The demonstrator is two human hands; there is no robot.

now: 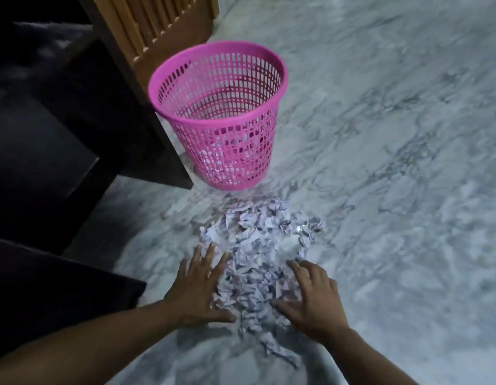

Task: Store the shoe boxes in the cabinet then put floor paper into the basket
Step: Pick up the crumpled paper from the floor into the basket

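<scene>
Left hand (198,287) and right hand (313,297), each grip spread with fingers straight, flanked the near end of the crumpled floor paper (258,245) heaped on the marble floor (394,162). The pink basket (217,115) stood just beyond the heap, beside the dark cabinet (60,120). Risk: loose scraps likely slip from an open-handed scoop, scattering again short of the rim.

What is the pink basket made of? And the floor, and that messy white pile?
The pink basket looks like moulded plastic: bright even colour, a smooth rim, walls of small regular holes. The floor looks like polished stone, probably marble: pale grey with darker cloudy veins and a slight sheen. The pile looks like crumpled paper: thin white scraps with sharp creases and faint print.
</scene>
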